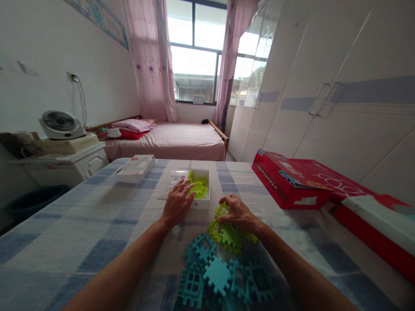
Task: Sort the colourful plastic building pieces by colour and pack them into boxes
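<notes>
My left hand (177,202) lies with fingers stretched out at the near edge of a white open box (203,203), its fingertips touching the lime-green puzzle pieces (198,186) inside. My right hand (236,212) is curled on top of a pile of lime-green interlocking pieces (231,235) on the checked tablecloth (97,233), gripping one of them. Closer to me lies a heap of teal interlocking pieces (217,276).
A white box lid (136,167) lies at the far left of the table. Red cartons (292,179) are stacked along the right edge beside the wardrobe (340,108). Beyond the table stands a bed (171,138); a fan (60,124) sits on a cabinet at left.
</notes>
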`<action>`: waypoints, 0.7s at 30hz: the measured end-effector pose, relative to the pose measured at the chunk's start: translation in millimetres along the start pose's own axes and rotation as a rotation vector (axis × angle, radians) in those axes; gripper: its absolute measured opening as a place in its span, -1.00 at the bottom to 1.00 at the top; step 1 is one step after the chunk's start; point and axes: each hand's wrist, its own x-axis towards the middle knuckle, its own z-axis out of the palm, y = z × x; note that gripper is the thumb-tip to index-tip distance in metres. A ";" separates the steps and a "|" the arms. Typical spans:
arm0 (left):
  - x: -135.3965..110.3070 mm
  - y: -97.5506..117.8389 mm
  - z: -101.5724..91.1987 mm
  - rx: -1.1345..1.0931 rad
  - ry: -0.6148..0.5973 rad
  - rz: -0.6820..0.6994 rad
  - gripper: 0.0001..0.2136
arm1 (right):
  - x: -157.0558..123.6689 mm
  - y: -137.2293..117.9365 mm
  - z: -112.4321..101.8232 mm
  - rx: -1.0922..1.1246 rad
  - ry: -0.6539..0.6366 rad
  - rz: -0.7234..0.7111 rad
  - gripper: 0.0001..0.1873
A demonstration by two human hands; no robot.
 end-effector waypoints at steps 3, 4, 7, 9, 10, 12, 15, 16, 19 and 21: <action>-1.8 1.4 -0.2 -0.047 -0.005 -0.010 -0.66 | 1.1 9.9 -15.1 0.108 0.071 0.025 -0.77; -2.2 1.9 -0.3 -0.056 -0.006 -0.020 -0.66 | 0.5 13.4 -23.7 0.125 0.088 0.044 -0.79; -2.5 2.8 -0.4 -0.069 -0.005 -0.040 -0.66 | -6.5 23.7 -54.8 0.205 0.061 0.065 -0.70; -2.2 2.7 0.1 -0.079 0.003 -0.039 -0.66 | -13.7 30.1 -72.2 0.344 -0.081 0.076 -0.64; -2.1 2.4 0.4 -0.082 0.007 -0.037 -0.67 | -16.9 33.2 -77.8 0.414 -0.158 0.085 -0.62; -2.1 1.6 1.3 -0.079 0.002 -0.035 -0.66 | -20.3 39.0 -82.1 0.516 -0.201 0.116 -0.59; -2.6 0.3 2.1 -0.064 -0.017 -0.041 -0.63 | -19.0 45.3 -78.5 0.582 0.047 0.181 -0.59; -2.7 0.0 2.3 -0.062 -0.022 -0.042 -0.63 | -18.4 46.0 -77.3 0.604 0.125 0.201 -0.58; -3.0 -0.4 2.9 -0.070 -0.017 -0.040 -0.65 | -20.4 43.7 -78.8 0.644 0.013 0.179 -0.59; -3.0 -0.5 3.4 -0.074 -0.009 -0.039 -0.66 | -24.6 39.4 -80.8 0.601 -0.223 0.101 -0.62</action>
